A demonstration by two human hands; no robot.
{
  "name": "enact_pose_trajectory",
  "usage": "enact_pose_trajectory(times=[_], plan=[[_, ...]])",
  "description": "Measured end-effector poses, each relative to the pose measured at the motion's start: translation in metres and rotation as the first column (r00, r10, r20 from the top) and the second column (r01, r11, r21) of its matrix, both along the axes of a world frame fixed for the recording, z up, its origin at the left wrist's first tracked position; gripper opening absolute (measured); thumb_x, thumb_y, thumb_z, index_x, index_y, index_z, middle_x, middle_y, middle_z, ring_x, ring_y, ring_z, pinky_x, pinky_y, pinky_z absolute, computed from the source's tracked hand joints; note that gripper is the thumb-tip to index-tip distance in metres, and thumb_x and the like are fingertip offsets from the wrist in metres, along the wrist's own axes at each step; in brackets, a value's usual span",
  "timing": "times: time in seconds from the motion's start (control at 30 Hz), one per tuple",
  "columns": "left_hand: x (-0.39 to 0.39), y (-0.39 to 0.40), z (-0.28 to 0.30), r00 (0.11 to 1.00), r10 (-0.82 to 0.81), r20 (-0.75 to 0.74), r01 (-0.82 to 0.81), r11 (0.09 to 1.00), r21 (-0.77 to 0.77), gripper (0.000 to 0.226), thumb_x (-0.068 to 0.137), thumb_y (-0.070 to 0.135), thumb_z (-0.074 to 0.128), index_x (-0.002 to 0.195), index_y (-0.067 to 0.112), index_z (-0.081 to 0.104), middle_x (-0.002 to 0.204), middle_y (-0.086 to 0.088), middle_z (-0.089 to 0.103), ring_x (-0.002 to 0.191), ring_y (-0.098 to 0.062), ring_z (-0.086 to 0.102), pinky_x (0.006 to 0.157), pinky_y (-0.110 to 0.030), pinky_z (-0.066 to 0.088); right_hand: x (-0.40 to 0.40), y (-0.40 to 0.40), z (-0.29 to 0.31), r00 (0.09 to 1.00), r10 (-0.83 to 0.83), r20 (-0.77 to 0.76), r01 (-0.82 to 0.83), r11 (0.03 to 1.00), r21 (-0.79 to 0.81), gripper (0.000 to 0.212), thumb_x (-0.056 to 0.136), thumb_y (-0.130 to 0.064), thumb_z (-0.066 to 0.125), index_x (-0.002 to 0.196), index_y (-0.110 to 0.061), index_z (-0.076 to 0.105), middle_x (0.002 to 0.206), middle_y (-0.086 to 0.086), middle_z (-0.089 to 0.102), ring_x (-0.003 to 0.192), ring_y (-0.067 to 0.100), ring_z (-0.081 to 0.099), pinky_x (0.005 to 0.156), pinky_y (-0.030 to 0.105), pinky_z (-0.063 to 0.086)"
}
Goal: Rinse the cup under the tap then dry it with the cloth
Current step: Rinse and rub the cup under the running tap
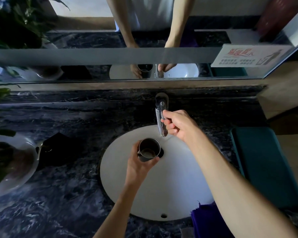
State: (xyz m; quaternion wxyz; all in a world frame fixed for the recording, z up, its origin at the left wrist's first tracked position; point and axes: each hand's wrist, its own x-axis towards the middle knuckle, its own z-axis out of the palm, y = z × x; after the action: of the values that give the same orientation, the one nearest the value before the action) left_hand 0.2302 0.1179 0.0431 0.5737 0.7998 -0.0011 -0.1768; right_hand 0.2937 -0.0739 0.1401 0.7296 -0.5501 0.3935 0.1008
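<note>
Cup (pixel 149 149) upright in the basin (pixel 127 191), mouth up, long axis vertical. Left hand (pixel 139 164) wraps it from the near side, fingers closed round the wall. Spout tip sits just beyond and to the right of the rim, not over the mouth. Judgement: cup must shift right and away to meet the stream.

Right hand (pixel 176 124) is nearer the tap (pixel 161 115), fingers curled closed on its lever. A thin trickle may show at the spout; cannot tell.

Count: one cup, one tap, one purple cloth (pixel 208 219) at the basin's near-right edge, untouched.
</note>
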Motion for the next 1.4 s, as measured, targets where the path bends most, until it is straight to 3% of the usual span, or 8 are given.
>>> enact_pose_trajectory(times=[0.17, 0.4, 0.57, 0.7, 0.93, 1.1, 1.3, 1.4], plan=[[-0.002, -0.005, -0.007, 0.999, 0.009, -0.043, -0.009, 1.000, 0.001, 0.067, 0.072, 0.013, 0.093, 0.127, 0.029, 0.059, 0.110, 0.028, 0.070, 0.105, 0.011, 0.064, 0.092, -0.017, 0.054, 0.000, -0.001, 0.000, 1.000, -0.003, 0.009, 0.003, 1.000, 0.016, 0.037, 0.103, -0.015, 0.055, 0.067, -0.005, 0.053, 0.063, 0.007, 0.049, 0.030, 0.003, 0.034, 0.030, 0.014, 0.020], [-0.001, -0.011, -0.014, 0.997, 0.021, -0.080, -0.025, 0.998, -0.060, 0.065, 0.074, 0.009, 0.091, 0.128, 0.023, 0.059, 0.119, 0.009, 0.071, 0.106, 0.004, 0.068, 0.098, -0.029, 0.056, -0.008, 0.000, -0.002, 0.999, 0.016, 0.035, -0.015, 1.000, -0.016, 0.041, 0.103, -0.025, 0.056, 0.065, -0.010, 0.057, 0.060, 0.006, 0.052, 0.036, 0.008, 0.034, 0.035, 0.015, 0.020], [0.003, -0.020, -0.025, 0.995, 0.040, -0.094, -0.045, 0.998, -0.052, 0.062, 0.066, 0.023, 0.087, 0.120, 0.029, 0.058, 0.115, 0.001, 0.070, 0.106, -0.013, 0.069, 0.095, -0.042, 0.060, -0.034, -0.008, -0.031, 0.963, -0.258, 0.075, 0.265, 0.959, -0.100, 0.040, 0.106, -0.025, 0.050, 0.072, -0.008, 0.062, 0.049, 0.000, 0.051, 0.034, 0.010, 0.037, 0.038, 0.018, 0.021], [0.010, -0.034, -0.033, 0.995, 0.034, -0.096, -0.039, 0.998, -0.055, 0.061, 0.061, 0.028, 0.087, 0.111, 0.040, 0.055, 0.113, 0.004, 0.068, 0.104, -0.008, 0.066, 0.091, -0.035, 0.058, -0.069, -0.007, -0.077, 0.937, -0.339, -0.081, 0.325, 0.934, -0.151, 0.022, 0.098, -0.006, 0.052, 0.079, -0.011, 0.062, 0.063, 0.007, 0.054, 0.041, 0.014, 0.042, 0.042, 0.019, 0.031], [0.028, -0.052, -0.043, 0.994, -0.062, -0.086, 0.051, 0.991, -0.125, 0.068, 0.068, 0.020, 0.088, 0.128, 0.032, 0.057, 0.115, 0.004, 0.072, 0.108, -0.033, 0.071, 0.085, -0.068, 0.058, -0.083, 0.008, -0.115, 0.934, -0.285, -0.216, 0.298, 0.954, 0.029, 0.016, 0.103, -0.019, 0.049, 0.107, -0.015, 0.064, 0.109, 0.013, 0.070, 0.089, 0.031, 0.069, 0.070, 0.035, 0.051], [0.030, -0.057, -0.044, 0.990, -0.087, -0.111, 0.070, 0.987, -0.146, 0.070, 0.072, 0.009, 0.085, 0.132, 0.029, 0.054, 0.114, 0.015, 0.072, 0.110, -0.017, 0.071, 0.091, -0.061, 0.060, -0.081, 0.011, -0.120, 0.958, -0.222, -0.182, 0.252, 0.954, 0.161, 0.038, 0.103, -0.039, 0.050, 0.138, -0.026, 0.056, 0.139, 0.002, 0.059, 0.118, 0.028, 0.064, 0.094, 0.046, 0.051], [0.023, -0.059, -0.049, 0.982, -0.078, -0.173, 0.048, 0.984, -0.169, 0.067, 0.075, 0.002, 0.086, 0.132, 0.022, 0.056, 0.115, 0.003, 0.073, 0.105, -0.010, 0.072, 0.091, -0.038, 0.060, -0.082, 0.011, -0.121, 0.982, -0.130, -0.139, 0.161, 0.958, 0.238, 0.028, 0.099, -0.042, 0.055, 0.120, -0.031, 0.071, 0.121, -0.003, 0.073, 0.122, 0.026, 0.062, 0.109, 0.052, 0.045], [0.022, -0.059, -0.050, 0.984, -0.052, -0.168, 0.023, 0.985, -0.170, 0.064, 0.075, 0.001, 0.087, 0.128, 0.024, 0.059, 0.113, 0.005, 0.074, 0.104, -0.009, 0.072, 0.089, -0.034, 0.060, -0.082, 0.012, -0.124, 0.981, -0.090, -0.172, 0.122, 0.975, 0.188, 0.034, 0.102, -0.044, 0.050, 0.132, -0.035, 0.063, 0.132, -0.007, 0.067, 0.124, 0.027, 0.061, 0.102, 0.048, 0.050]])
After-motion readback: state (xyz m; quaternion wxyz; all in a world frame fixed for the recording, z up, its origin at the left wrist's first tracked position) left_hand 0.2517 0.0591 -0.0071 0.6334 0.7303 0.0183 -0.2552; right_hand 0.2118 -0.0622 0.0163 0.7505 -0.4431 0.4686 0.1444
